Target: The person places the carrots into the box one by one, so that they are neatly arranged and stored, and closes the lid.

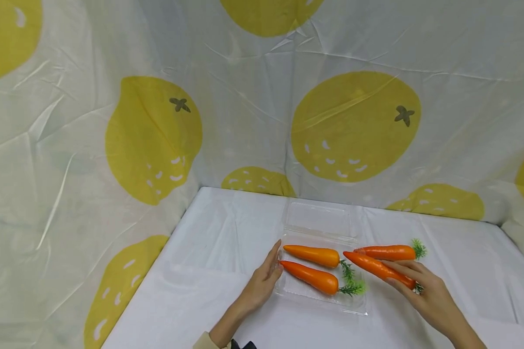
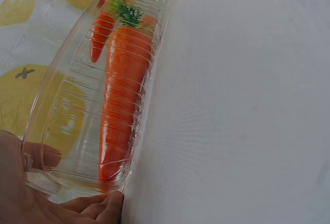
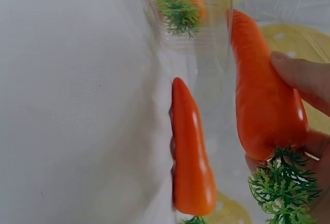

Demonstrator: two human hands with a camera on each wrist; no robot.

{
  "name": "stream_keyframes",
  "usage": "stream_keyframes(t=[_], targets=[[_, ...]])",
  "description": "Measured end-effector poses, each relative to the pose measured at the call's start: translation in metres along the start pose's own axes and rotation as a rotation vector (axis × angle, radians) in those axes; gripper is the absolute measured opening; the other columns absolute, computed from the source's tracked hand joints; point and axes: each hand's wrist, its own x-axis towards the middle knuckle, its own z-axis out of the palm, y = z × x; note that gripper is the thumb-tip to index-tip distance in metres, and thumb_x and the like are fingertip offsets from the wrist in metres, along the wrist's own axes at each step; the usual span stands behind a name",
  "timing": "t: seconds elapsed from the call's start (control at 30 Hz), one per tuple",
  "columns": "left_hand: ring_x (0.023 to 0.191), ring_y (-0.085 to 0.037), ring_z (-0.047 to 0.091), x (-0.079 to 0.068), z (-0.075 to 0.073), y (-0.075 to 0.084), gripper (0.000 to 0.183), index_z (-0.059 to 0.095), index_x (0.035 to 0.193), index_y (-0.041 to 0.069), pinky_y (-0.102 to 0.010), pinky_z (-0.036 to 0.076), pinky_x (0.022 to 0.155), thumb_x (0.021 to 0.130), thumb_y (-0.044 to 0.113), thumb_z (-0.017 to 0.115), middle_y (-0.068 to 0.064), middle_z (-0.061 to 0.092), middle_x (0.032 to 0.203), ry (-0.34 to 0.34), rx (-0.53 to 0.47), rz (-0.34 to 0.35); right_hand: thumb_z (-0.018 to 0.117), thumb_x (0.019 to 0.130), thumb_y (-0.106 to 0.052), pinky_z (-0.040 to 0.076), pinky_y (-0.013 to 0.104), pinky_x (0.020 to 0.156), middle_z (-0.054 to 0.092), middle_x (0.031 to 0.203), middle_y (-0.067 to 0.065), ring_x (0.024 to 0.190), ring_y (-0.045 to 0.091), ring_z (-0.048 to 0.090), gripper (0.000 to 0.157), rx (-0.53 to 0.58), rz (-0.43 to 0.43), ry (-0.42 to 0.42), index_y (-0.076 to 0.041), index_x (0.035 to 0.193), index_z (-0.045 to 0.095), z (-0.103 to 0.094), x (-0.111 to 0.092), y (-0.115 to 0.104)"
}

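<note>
A clear plastic clamshell box point(image 1: 323, 303) lies with its lid point(image 1: 319, 216) folded back. Two orange toy carrots with green tops, an upper carrot point(image 1: 312, 255) and a lower carrot point(image 1: 310, 277), lie inside, tips to the left. My left hand point(image 1: 259, 286) grips the box's left end; in the left wrist view its fingers wrap the clear rim point(image 2: 44, 92). Over the right side of the box, my right hand point(image 1: 428, 291) holds a third carrot point(image 3: 263, 90) between thumb and fingers, tip toward the box. Another carrot point(image 3: 191, 152) rests on the table beside it.
A white cloth point(image 1: 192, 300) covers the table. Behind and to the left hangs a pale curtain point(image 1: 244, 97) printed with large yellow lemons, meeting the table's back and left edges.
</note>
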Motion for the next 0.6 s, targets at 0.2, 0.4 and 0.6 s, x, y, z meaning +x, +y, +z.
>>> stream_keyframes(t=[0.2,0.4,0.6], targets=[[0.159,-0.034,0.022,-0.0003,-0.0003,0.0001,0.063,0.012,0.168,0.022,-0.055,0.022,0.127,0.112,0.015,0.04,-0.01,0.016,0.173,0.003,0.006,-0.005,0.087,0.079,-0.002,0.041,0.001,0.071,0.07,0.111,0.003,0.096,-0.011,0.051,0.049,-0.001,-0.003,0.004,-0.018,0.124,0.077,0.0025,-0.001,0.0001],[0.158,-0.037,0.023,-0.0013,-0.0005,-0.0002,0.063,0.011,0.168,0.025,-0.056,0.024,0.127,0.112,0.015,0.04,-0.013,0.017,0.173,0.001,0.002,-0.003,0.087,0.079,-0.003,0.042,0.002,0.071,0.07,0.11,0.002,0.095,-0.008,0.053,0.049,0.008,-0.009,0.009,-0.019,0.124,0.077,0.0052,-0.0019,-0.0024],[0.158,-0.038,0.024,-0.0013,0.0003,-0.0001,0.063,0.011,0.168,0.022,-0.057,0.026,0.126,0.112,0.016,0.039,-0.017,0.019,0.172,-0.005,0.005,0.004,0.088,0.078,-0.005,0.042,-0.001,0.072,0.071,0.112,0.002,0.097,-0.009,0.052,0.048,-0.006,0.01,0.004,-0.019,0.124,0.077,0.0048,-0.0027,-0.0045]])
